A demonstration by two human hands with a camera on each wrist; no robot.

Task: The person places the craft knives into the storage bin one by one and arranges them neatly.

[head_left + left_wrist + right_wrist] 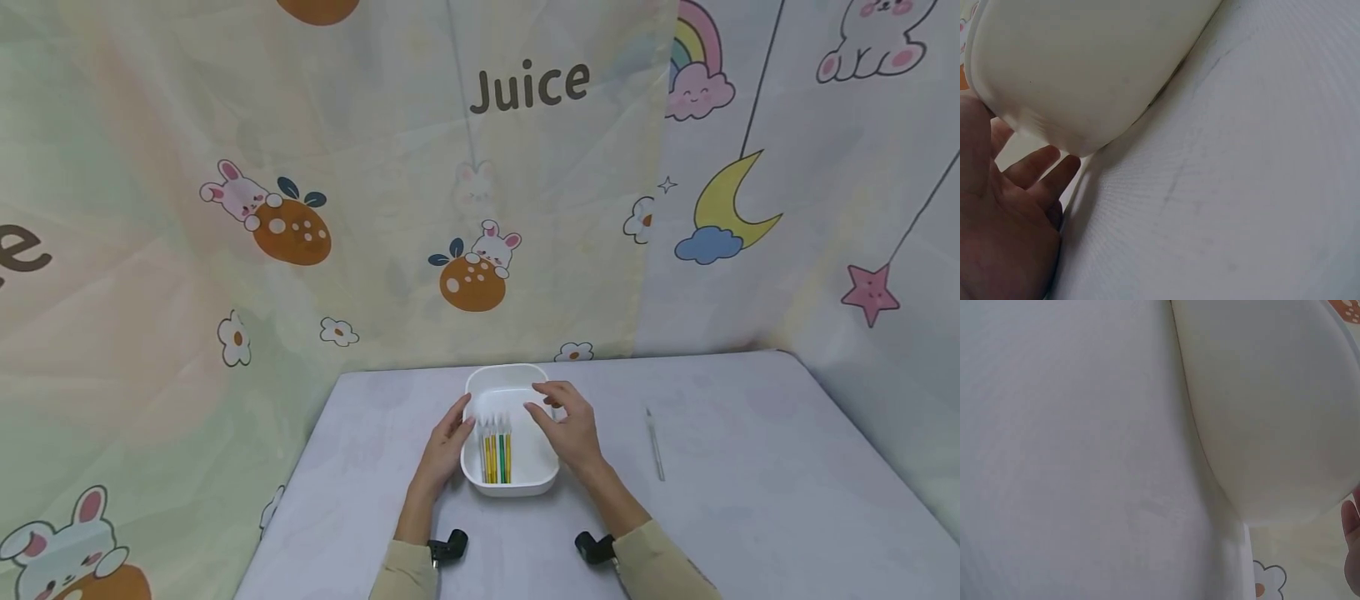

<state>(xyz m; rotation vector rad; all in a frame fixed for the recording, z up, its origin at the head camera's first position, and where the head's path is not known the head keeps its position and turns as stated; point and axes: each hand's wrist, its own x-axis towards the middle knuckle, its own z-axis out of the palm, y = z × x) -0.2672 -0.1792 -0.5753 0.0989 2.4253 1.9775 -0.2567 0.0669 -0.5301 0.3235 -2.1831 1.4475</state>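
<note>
A white plastic tray (510,490) with rounded corners sits on the table. Inside, toward its left side, several slim pen-like sticks (497,458) lie side by side, yellow, green and pale, with whitish pointed tips facing away. My left hand (442,450) holds the tray's left side, thumb at the rim and fingers against the outer wall; in the left wrist view those fingers (1054,181) touch the wall low down. Over the tray's right side hovers my right hand (573,425), thumb and forefinger apart with nothing visible between them. Only a sliver of it shows in the right wrist view.
A single pale pen-like stick (656,446) lies on the table (765,483) to the right of the tray. Behind the table hangs a printed curtain (390,275) with rabbits, oranges and flowers. Each wrist wears a small black camera (448,546).
</note>
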